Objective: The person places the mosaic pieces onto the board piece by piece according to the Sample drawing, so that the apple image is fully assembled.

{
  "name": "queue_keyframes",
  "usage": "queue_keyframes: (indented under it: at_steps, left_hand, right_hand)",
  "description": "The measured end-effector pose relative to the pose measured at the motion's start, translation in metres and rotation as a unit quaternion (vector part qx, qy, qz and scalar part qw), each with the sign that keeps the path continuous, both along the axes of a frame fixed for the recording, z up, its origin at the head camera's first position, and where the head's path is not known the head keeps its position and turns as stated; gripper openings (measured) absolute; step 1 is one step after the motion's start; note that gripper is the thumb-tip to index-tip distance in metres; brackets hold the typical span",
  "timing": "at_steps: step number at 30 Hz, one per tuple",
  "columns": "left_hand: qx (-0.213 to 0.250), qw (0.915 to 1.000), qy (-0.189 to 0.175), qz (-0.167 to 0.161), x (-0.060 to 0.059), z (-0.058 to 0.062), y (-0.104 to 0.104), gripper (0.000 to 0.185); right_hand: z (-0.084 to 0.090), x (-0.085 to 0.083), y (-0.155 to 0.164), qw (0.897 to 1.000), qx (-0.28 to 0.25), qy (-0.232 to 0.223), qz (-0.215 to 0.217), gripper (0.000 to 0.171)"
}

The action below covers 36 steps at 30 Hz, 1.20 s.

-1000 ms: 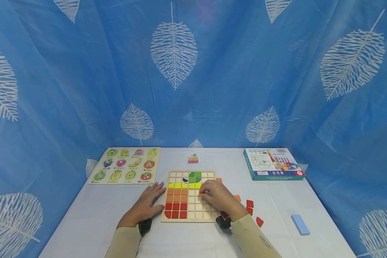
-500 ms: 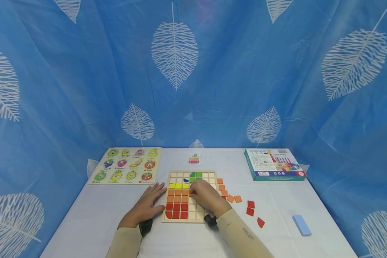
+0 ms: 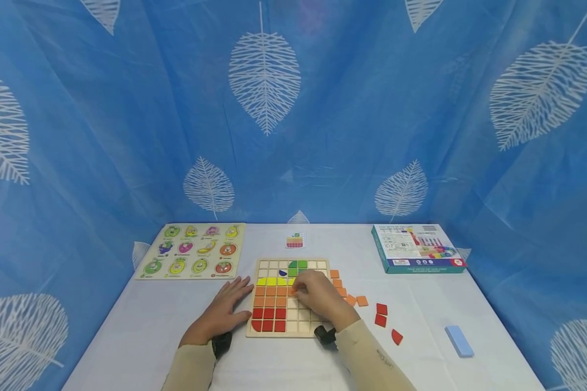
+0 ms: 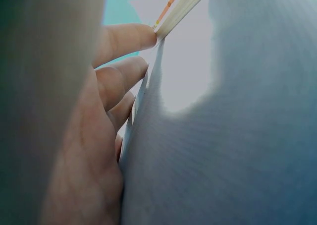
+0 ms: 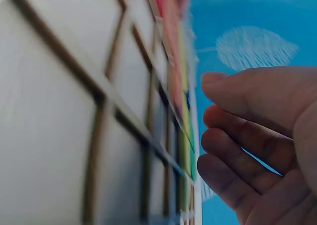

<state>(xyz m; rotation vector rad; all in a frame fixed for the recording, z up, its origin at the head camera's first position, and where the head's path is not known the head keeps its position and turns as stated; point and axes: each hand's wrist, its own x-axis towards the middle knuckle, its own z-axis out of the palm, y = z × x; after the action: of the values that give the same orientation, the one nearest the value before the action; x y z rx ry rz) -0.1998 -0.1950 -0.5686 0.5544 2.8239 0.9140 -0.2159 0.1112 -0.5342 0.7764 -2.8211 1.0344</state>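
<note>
A wooden grid board (image 3: 274,335) lies on the table, its left part filled with yellow, orange and red tiles. My left hand (image 3: 220,308) rests flat beside it; in the left wrist view, a fingertip of the left hand (image 4: 89,140) touches the board's edge. Over the board's middle is my right hand (image 3: 323,296), its fingertips by an orange tile (image 3: 291,292) in the fourth column. The right wrist view shows the right hand (image 5: 262,136) with fingers loosely bent and no tile visible between them. Green tiles (image 3: 298,264) and a dark blue piece (image 3: 282,273) sit higher on the grid.
Loose orange tiles (image 3: 362,301) and red tiles (image 3: 381,315) lie right of the board. A pattern card (image 3: 295,240) is behind it. A fruit puzzle board (image 3: 191,252) stands back left, a box (image 3: 418,250) back right, and a light blue block (image 3: 459,341) far right.
My right hand brought an orange tile left to the fourth column, then drew back slightly to the right. The tile now shows in its cell. My left hand has stayed in place.
</note>
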Motion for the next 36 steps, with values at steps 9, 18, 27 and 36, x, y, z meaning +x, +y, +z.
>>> queue_keyframes:
  at_steps: [9,18,27,36]
  left_hand:
    - [-0.007,1.0000,-0.003,0.002,0.000,0.001,0.002,0.072]
    - [-0.006,1.0000,0.006,0.002,0.002,0.000,0.000,0.071]
    - [0.003,1.0000,0.000,0.000,0.004,-0.003,0.002,0.071]
    - [-0.005,1.0000,0.006,0.000,0.001,0.000,0.002,0.070]
  right_hand:
    - [0.001,0.011,0.086,0.989,-0.063,-0.057,-0.123,0.017]
    - [-0.017,0.032,0.162,0.979,-0.038,-0.167,-0.112,0.029]
    - [-0.023,0.038,0.164,0.979,-0.026,-0.135,-0.148,0.028]
    - [-0.024,0.036,0.161,0.982,-0.013,-0.110,-0.152,0.026]
